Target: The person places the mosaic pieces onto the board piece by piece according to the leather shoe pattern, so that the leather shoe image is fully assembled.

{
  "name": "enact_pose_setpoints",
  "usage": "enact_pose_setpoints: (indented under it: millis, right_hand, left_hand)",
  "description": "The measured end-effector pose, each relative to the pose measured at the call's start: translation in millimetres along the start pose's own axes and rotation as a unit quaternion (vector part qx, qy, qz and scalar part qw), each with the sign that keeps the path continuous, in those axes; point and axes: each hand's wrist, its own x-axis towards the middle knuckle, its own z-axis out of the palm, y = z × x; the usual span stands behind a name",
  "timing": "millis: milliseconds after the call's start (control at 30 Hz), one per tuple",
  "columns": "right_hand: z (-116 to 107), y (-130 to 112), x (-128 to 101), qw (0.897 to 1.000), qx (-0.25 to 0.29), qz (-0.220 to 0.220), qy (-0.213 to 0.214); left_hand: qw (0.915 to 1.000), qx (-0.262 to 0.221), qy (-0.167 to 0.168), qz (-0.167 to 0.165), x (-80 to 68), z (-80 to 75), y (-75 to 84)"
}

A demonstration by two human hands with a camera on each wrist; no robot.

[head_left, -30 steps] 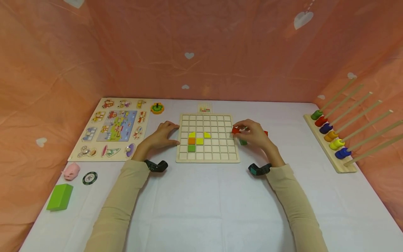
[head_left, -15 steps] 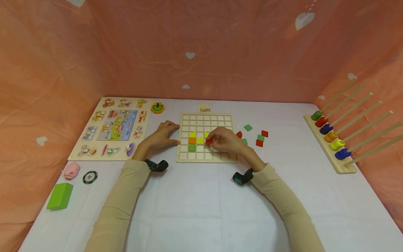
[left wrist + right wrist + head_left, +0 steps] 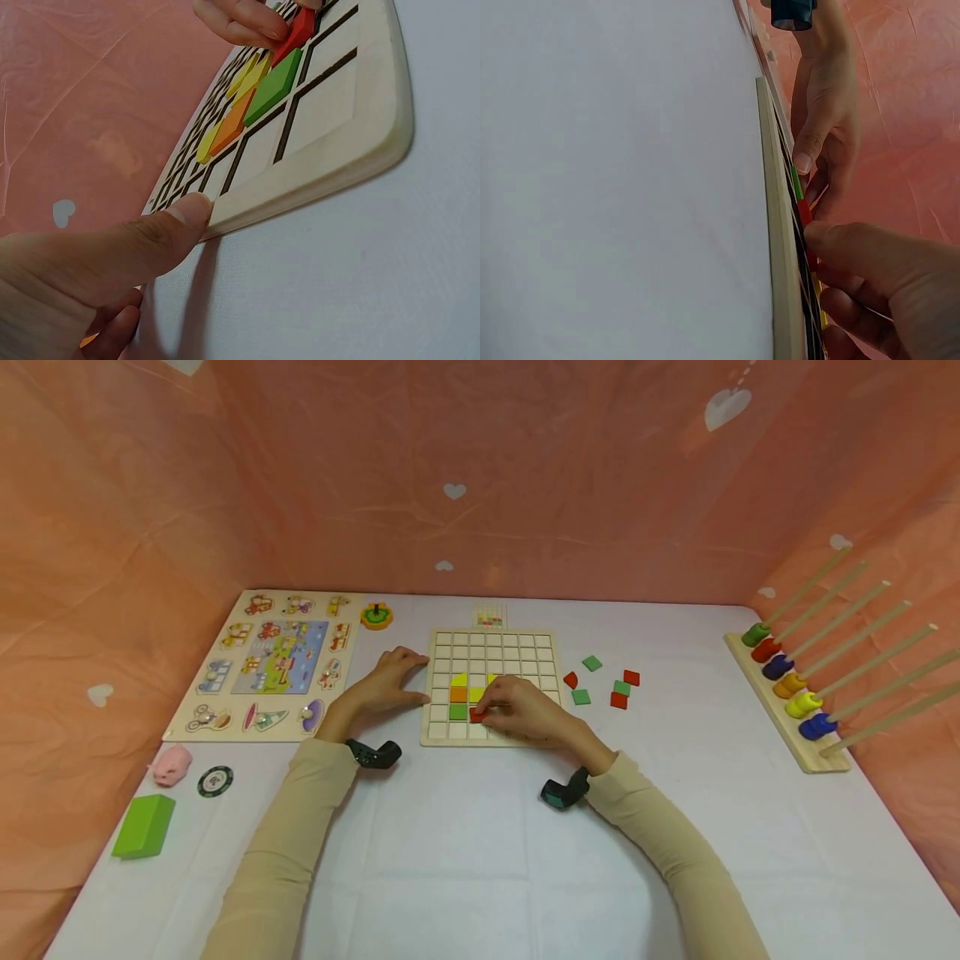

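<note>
A pale wooden grid board [image 3: 459, 742] lies flat on the white cloth. My left hand [image 3: 386, 683] rests at its left side, the thumb [image 3: 154, 240] against the rim in the left wrist view. With thumb and fingertips my right hand [image 3: 528, 710] pinches a red square tile [image 3: 476, 716] low over the board. This tile [image 3: 296, 36] sits right beside a green square tile [image 3: 274, 86]. Above the green one is an orange tile [image 3: 458, 695], with a yellow square tile [image 3: 476, 695] to its right. Yellow pieces with a cut or rounded corner, such as this one [image 3: 459, 680], lie higher up.
Loose red and green tiles [image 3: 621, 688] lie right of the board. Behind it is a small pattern card [image 3: 490, 617]. A picture puzzle [image 3: 281, 718], a pink pig toy [image 3: 172, 765], a chip [image 3: 215, 782] and a green block [image 3: 144, 827] are at left; a peg stand [image 3: 787, 710] is far right.
My right hand picked up the red tile at the right of the board, carried it left over the grid, and lowered it beside the green tile. The left hand stayed in place.
</note>
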Motion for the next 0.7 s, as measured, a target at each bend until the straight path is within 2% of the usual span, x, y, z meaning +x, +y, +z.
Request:
enact_pose_setpoints:
  millis: [233,433,567,700]
  right_hand:
    - [2,4,0,1.0,-0.006,-0.006,0.018]
    - [4,4,2,0.999,-0.015,0.006,0.028]
    - [-2,2,0,0.999,-0.01,0.023,0.025]
    - [-13,8,-6,0.998,0.004,0.029,0.048]
  left_hand:
    - [1.0,-0.002,-0.002,-0.002,0.1,-0.4,-0.1]
    - [1.0,-0.001,-0.002,0.001,-0.3,-0.8,1.5]
    - [0.9999,0.005,0.003,0.009,-0.8,-0.3,1.7]
    - [0.9999,0.006,0.009,0.011,-1.1,-0.2,1.5]
